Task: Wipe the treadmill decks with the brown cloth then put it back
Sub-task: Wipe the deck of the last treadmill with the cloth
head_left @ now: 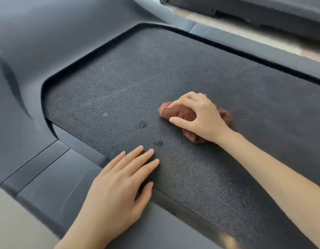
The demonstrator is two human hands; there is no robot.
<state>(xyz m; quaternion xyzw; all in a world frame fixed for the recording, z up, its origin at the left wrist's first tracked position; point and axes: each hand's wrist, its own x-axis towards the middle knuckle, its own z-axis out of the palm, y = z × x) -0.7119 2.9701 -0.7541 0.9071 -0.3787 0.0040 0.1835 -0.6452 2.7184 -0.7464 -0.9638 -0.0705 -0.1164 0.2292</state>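
The treadmill deck (130, 72) is a dark, textured belt that fills most of the view. A bunched brown cloth (180, 113) lies on the belt near its middle. My right hand (200, 115) grips the cloth from above, thumb and fingers curled round it and pressing it onto the belt. My left hand (117, 186) rests flat with straight fingers, palm on the near side rail and fingertips on the belt's edge. It holds nothing. A few small dusty marks (142, 124) show on the belt just left of the cloth.
The grey motor cover (47, 33) rises at the left and far end of the belt. Side rails (53, 182) run along both long edges. A second dark machine (263, 11) stands on the pale floor (200, 17) at the top right.
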